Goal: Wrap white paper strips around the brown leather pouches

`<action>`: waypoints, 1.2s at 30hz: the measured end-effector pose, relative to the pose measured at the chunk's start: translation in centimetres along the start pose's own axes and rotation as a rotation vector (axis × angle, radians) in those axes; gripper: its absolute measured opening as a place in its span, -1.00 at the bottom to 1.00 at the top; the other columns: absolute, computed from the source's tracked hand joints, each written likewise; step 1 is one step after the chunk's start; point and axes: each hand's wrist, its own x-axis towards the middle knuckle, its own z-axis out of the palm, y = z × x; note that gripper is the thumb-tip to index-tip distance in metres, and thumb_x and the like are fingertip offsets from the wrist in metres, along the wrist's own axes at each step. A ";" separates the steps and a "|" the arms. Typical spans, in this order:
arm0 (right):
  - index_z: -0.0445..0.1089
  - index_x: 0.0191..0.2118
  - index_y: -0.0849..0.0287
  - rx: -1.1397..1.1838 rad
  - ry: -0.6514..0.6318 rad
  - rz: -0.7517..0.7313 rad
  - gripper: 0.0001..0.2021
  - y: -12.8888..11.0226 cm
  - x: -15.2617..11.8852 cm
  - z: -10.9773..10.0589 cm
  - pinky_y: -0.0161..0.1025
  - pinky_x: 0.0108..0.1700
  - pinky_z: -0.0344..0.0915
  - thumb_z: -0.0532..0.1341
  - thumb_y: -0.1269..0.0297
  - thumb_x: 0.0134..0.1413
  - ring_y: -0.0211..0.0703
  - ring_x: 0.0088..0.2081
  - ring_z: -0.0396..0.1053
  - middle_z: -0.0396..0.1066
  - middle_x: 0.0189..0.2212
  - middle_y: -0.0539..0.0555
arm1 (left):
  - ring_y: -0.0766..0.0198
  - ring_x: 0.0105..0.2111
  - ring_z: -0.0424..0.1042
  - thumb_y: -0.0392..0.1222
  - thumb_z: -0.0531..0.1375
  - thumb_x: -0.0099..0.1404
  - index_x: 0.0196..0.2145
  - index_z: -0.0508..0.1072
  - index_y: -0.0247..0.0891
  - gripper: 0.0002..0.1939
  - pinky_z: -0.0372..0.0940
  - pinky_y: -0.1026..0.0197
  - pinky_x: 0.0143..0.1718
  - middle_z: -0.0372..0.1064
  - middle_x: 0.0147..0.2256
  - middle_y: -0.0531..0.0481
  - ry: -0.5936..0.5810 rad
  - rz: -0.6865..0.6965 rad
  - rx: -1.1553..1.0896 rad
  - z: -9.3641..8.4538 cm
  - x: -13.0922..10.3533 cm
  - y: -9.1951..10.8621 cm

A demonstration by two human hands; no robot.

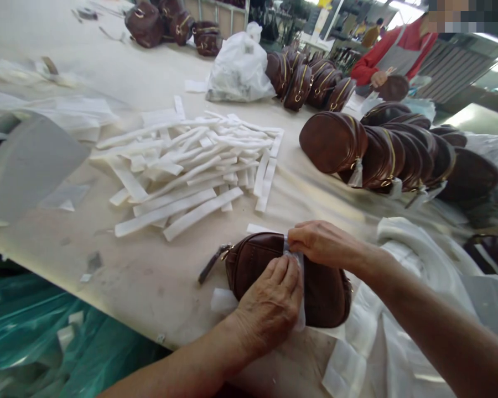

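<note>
A dark brown leather pouch (326,296) lies on the table in front of me, a zipper pull (211,262) sticking out at its left end. Across its middle runs a thin whitish wrapping strip (301,318). My left hand (269,298) rests on the pouch, its fingers pressed together on the strip; the fingertips are partly hidden. At the pouch's top edge, my right hand (323,242) is closed in a pinch on the strip's upper part. White slips poke out from under the pouch at its left and top.
A loose pile of white strips (191,166) lies ahead. Brown pouches (332,141) are stacked at the right, with more behind a white plastic bag (240,69). White sheeting (410,249) lies right of my hands. A co-worker in red sleeves (367,63) holds a pouch.
</note>
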 end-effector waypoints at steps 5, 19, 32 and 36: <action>0.45 -0.31 0.17 0.109 0.029 0.202 -0.73 1.7 1.7 -0.5 -0.38 -0.49 0.05 0.35 0.28 -0.25 -0.31 -0.55 0.22 0.34 -0.61 -0.09 | -0.03 0.09 0.22 -0.30 -0.09 0.34 0.09 0.23 -0.59 -0.57 0.07 0.02 0.16 0.21 0.07 -0.35 0.013 -0.019 -0.001 0.1 -0.1 0.0; 0.47 -0.51 0.24 1.167 0.019 0.401 -0.70 5.5 1.2 4.3 -0.34 -0.48 0.15 0.30 0.06 -0.29 -0.33 -0.60 0.21 0.35 -0.66 -0.07 | -0.01 0.10 0.19 -0.26 -0.07 0.35 0.09 0.22 -0.57 -0.58 0.07 0.02 0.14 0.20 0.09 -0.35 0.035 -0.014 -0.014 0.8 -0.4 0.0; 0.44 -0.03 0.09 0.232 0.742 -0.066 -0.61 -2.1 -4.6 9.4 0.03 0.08 0.23 -0.01 0.49 0.11 -0.03 0.04 0.28 0.44 -0.07 0.14 | 0.06 0.02 0.21 -0.31 0.01 0.32 -0.13 0.36 -0.46 -0.76 0.21 0.04 0.07 0.25 -0.07 -0.26 0.117 -0.044 -0.072 0.4 -0.5 0.1; 0.49 -0.17 0.10 0.362 0.738 -0.167 -0.62 -2.2 -5.1 8.9 -0.05 0.04 0.28 -0.01 0.54 0.07 -0.11 -0.07 0.36 0.50 -0.19 0.10 | 0.13 -0.06 0.26 -0.33 0.01 0.33 -0.23 0.36 -0.39 -0.84 0.27 0.05 0.00 0.28 -0.16 -0.19 0.170 0.005 -0.089 0.3 -0.9 -0.1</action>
